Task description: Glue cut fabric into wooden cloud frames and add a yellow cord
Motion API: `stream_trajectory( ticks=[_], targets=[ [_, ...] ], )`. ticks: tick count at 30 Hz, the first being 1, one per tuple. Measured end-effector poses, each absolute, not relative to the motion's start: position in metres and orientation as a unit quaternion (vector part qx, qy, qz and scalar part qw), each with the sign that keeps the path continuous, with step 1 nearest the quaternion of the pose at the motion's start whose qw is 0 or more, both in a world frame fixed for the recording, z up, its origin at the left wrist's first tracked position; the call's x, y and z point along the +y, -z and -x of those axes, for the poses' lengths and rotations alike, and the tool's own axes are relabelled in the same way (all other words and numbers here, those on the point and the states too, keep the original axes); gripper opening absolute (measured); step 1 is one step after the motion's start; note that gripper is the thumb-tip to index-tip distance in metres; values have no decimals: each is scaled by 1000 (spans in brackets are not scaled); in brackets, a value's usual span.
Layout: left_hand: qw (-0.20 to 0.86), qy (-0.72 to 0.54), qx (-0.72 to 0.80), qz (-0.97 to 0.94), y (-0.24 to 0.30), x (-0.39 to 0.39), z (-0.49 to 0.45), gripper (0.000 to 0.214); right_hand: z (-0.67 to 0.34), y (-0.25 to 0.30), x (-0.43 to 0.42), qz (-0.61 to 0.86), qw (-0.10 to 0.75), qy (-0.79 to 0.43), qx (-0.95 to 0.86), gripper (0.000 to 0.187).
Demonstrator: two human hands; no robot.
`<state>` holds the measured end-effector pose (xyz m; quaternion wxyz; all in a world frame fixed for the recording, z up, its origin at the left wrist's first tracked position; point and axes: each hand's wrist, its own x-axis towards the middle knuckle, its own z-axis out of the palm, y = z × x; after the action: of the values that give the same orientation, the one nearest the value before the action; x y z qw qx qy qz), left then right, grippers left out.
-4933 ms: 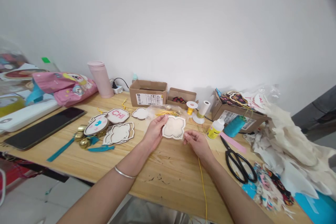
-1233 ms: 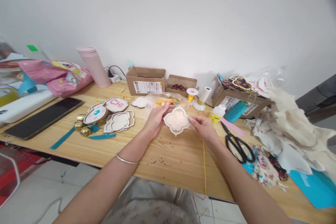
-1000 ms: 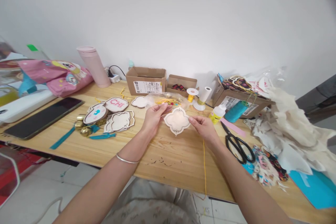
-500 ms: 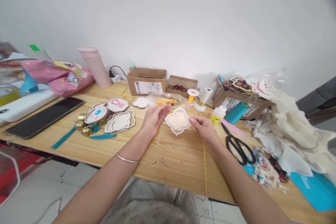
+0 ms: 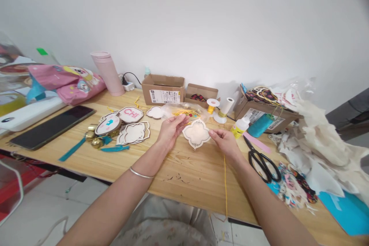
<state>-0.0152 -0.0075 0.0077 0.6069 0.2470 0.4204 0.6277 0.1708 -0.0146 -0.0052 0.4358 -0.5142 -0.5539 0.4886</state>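
A pale quatrefoil wooden ornament (image 5: pixel 196 134) with a dark patterned edge and a small tab at its bottom is held above the table. My right hand (image 5: pixel 226 143) pinches its right edge between thumb and fingers. My left hand (image 5: pixel 172 130) is closed beside its upper left edge, fingertips pressed together; what lies between them is too small to make out. Behind the fingers lies a clear plastic bag (image 5: pixel 201 112) with yellow cord and small coloured bits. A yellow cord (image 5: pixel 225 184) runs down past my right hand and over the table's front edge.
Left are stacked wooden plaques (image 5: pixel 134 133), brass bells (image 5: pixel 97 143), a phone (image 5: pixel 53 127) and a pink tumbler (image 5: pixel 108 73). Right are a glue bottle (image 5: pixel 240 127), teal thread (image 5: pixel 261 125), black scissors (image 5: pixel 263 165) and cream cloth (image 5: pixel 323 134). Cardboard boxes (image 5: pixel 163 90) line the wall.
The view has shifted slightly, so everything sits a little further right. Both hands keep nearly the same pose around the wooden ornament.
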Motion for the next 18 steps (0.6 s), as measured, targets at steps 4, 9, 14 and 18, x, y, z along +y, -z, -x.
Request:
stream_trajectory(
  ticks=[4,9,14,18],
  targets=[
    [603,-595,417,-329,-6,-10,12,29,-171,4,-16,509,434,-493,-556,37],
    [603,-533,427,-413,-6,-15,7,40,-170,1,-16,494,430,-504,-563,36],
    [662,-577,366,-307,-3,-10,9,29,-170,-3,-18,495,434,-499,-564,42],
    [663,-617,339,-253,1,-3,10,16,-163,-4,-23,477,386,-501,-611,46]
  ],
)
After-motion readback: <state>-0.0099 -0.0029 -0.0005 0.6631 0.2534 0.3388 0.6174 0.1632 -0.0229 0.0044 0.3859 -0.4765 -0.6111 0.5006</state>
